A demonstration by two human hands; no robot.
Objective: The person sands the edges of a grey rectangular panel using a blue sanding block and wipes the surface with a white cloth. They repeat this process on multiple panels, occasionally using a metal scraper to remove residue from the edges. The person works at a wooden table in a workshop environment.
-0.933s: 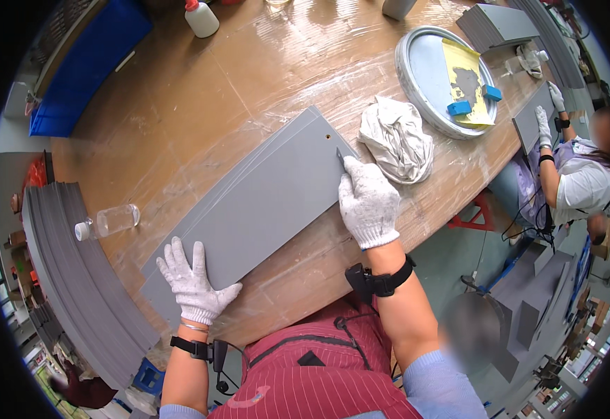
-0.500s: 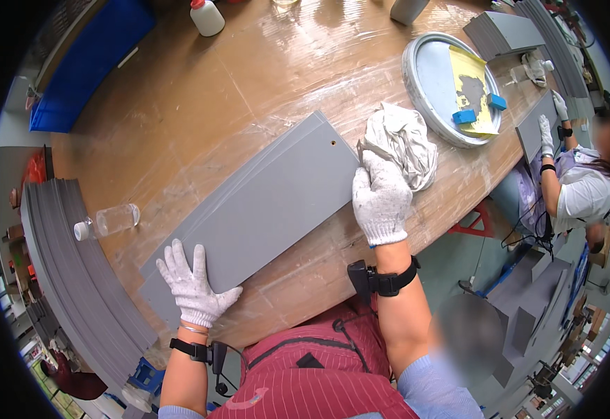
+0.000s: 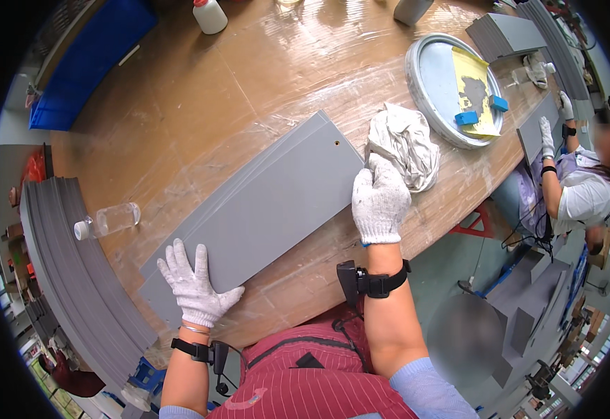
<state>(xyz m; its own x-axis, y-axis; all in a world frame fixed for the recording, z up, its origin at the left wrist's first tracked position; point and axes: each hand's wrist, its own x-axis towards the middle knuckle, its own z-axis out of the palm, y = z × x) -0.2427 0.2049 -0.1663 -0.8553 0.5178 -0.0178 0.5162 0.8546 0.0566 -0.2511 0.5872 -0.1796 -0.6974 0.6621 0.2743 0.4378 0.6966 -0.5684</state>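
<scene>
A short stack of long grey flat panels (image 3: 263,202) lies slantwise on the table, its edges slightly fanned out; the top one has a small hole near its far right corner. My left hand (image 3: 197,286), in a white knit glove, rests flat on the near left end with fingers spread. At the panels' right end is my right hand (image 3: 380,202), gloved too, its fingers together and bent down beside a crumpled whitish rag (image 3: 406,146). The fingertips meet the rag's near edge; whatever they grip is hidden.
A grey round lid (image 3: 427,105) bears a yellow sheet and two blue blocks. A clear bottle (image 3: 113,220) lies at left, near stacked grey panels (image 3: 74,258). At right a co-worker (image 3: 577,181) handles another panel. A white bottle (image 3: 210,17) stands at the far side.
My right hand and forearm have shifted slightly toward me and to the left, with the fingertips drawn back a little. My left hand stays in place on the panels.
</scene>
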